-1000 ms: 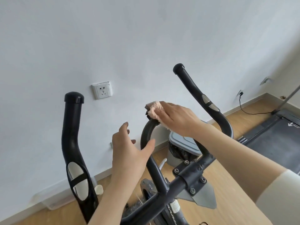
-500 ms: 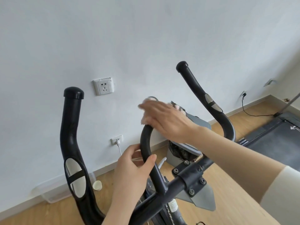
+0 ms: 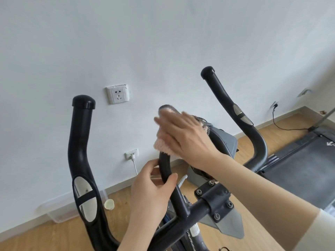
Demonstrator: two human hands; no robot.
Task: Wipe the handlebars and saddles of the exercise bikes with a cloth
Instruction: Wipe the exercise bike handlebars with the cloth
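white-painted wall [image 3: 163, 42] fills the upper field, meeting a light wooden floor [image 3: 45, 236] along a pale skirting. a black tubular handlebar [image 3: 199, 208] of an exercise bike occupies the foreground: its left horn [image 3: 79, 142] and right horn [image 3: 223, 95] rise upright, each with a silver sensor pad, and a centre loop [image 3: 165, 167] rises between them from the crossbar. a black bolted clamp [image 3: 215, 198] fixes the crossbar just right of the loop's base. a pink fluffy cloth [image 3: 161, 144] with a grey striped edge is draped over the top of the centre loop. the right hand [image 3: 186, 140] lies on the cloth, fingers fairly straight and pressing it onto the tube; motion blur hides the fingertips and the thumb's position cannot be told. the left hand [image 3: 150, 189] grips the left limb of the centre loop below the cloth, thumb on the near side and fingers curled round the far side; hand and cloth are close but apart. a cream sleeve [image 3: 322, 230] covers the right upper arm. on the wall, a white square socket [image 3: 117, 94] sits between the left horn and the loop; a lower white socket [image 3: 131, 154] carries a white plug and lead. a grey lidded container [image 3: 226, 140] stands behind the loop. a dark treadmill deck [image 3: 304, 169] lies at right. a clear plastic box [image 3: 59, 211] and a small white cup [image 3: 109, 204] rest on the floor by the wall.
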